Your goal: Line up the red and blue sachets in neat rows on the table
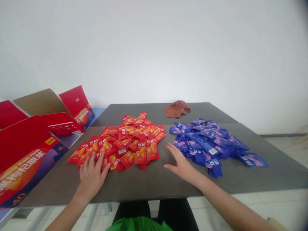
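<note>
A heap of red sachets (125, 138) with orange fruit prints lies on the left half of the dark grey table (144, 189). My left hand (92, 173) rests at the heap's near left edge, its fingers spread and touching the nearest red sachets. Between the two heaps hovers or rests my right hand (179, 163), thumb and fingers apart, with nothing in it; whether it touches the table I cannot tell. To its right spreads a heap of blue-purple sachets (209, 141), the closest ones a short way from my fingers.
An opened red cardboard box (26, 154) with raised flaps stands at the left, beside the table on a blue surface. A crumpled brown cloth (176, 109) lies near the table's far edge. A white wall (154, 51) rises behind the table.
</note>
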